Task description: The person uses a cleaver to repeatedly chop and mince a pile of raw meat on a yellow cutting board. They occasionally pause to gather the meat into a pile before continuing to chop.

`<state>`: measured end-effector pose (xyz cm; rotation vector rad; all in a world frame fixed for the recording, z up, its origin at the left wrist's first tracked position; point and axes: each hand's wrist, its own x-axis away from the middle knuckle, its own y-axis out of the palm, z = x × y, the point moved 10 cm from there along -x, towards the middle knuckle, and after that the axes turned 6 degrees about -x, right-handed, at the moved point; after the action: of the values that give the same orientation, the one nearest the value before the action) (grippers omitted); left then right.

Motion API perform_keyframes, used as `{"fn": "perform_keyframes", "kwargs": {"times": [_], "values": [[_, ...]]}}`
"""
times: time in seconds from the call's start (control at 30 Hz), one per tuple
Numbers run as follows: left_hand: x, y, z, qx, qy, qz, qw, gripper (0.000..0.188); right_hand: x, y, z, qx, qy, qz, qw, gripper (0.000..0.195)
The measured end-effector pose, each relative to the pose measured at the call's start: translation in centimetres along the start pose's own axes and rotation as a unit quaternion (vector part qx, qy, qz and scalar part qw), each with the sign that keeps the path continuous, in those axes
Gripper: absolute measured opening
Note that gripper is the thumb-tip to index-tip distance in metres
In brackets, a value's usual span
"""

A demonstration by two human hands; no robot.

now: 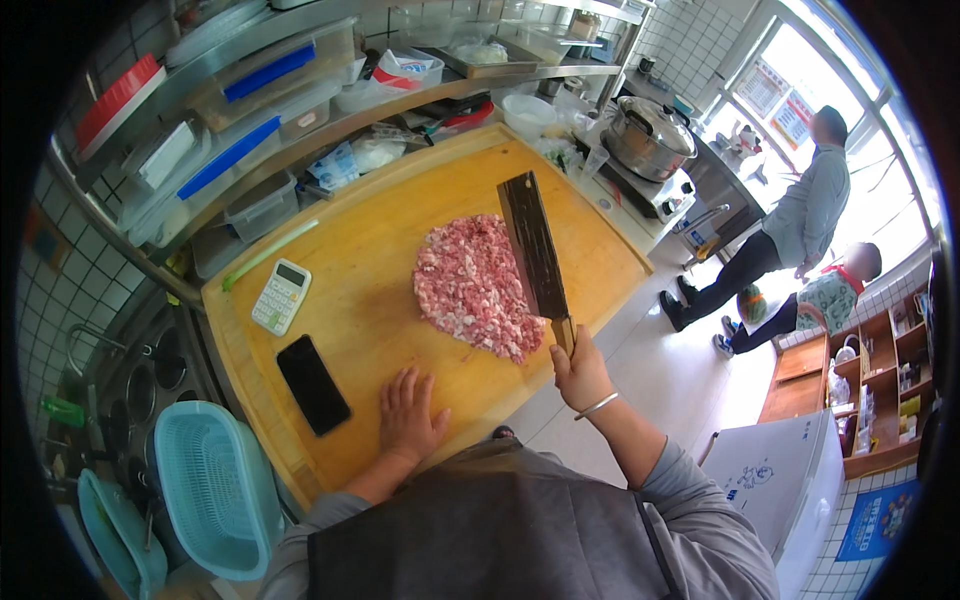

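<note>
My right hand [583, 375] grips the wooden handle of a cleaver [534, 244]. Its broad dark blade covers the right edge of a flat, roundish heap of minced meat [469, 285], pink with white fat; whether the two touch, I cannot tell. Palm down with the fingers spread, my left hand [409, 412] rests on the yellow wooden cutting board [375, 262] and holds nothing. A black smartphone [313, 385] lies just left of that hand. Beyond the phone are a white calculator [281, 296] and a green onion stalk [274, 251] along the board's edge.
Metal shelves [435, 94] with plastic containers line the board's far side. A steel pot [649, 139] stands on a cooker at the back right. Turquoise baskets [217, 487] sit at the lower left. Two people [806, 195] stand by the window; a white chest [776, 480] is at right.
</note>
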<state>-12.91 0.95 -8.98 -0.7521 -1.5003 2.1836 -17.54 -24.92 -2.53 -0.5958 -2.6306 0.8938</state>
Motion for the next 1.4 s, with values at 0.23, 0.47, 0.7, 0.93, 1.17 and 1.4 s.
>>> {"fn": "perform_keyframes", "kwargs": {"times": [0.23,0.47,0.7,0.93,1.17,1.4], "values": [[-0.2,0.1,0.0,-0.014,-0.008,-0.011,1.0,0.063,-0.8,1.1,-2.0,0.058,-0.026,-0.058,0.996,0.032],[-0.1,-0.5,0.2,0.003,0.005,-0.001,1.0,0.062,0.9,4.7,-1.7,0.165,0.011,-0.171,0.971,0.035],[-0.2,-0.4,0.0,0.008,-0.001,0.001,1.0,0.062,0.1,2.3,-6.7,0.047,-0.156,-0.043,0.986,0.035],[-0.1,-0.1,0.0,-0.002,-0.002,0.018,1.0,0.063,0.6,5.1,-5.1,0.143,-0.11,-0.105,0.978,0.03],[0.1,-0.2,-0.1,-0.001,0.002,0.023,1.0,0.061,0.4,1.3,5.6,-0.37,0.066,-0.052,0.925,0.02],[-4.3,0.9,5.0,0.072,0.145,0.004,0.987,0.056,6.2,1.9,15.7,-0.455,0.218,0.084,0.859,0.017]]}}
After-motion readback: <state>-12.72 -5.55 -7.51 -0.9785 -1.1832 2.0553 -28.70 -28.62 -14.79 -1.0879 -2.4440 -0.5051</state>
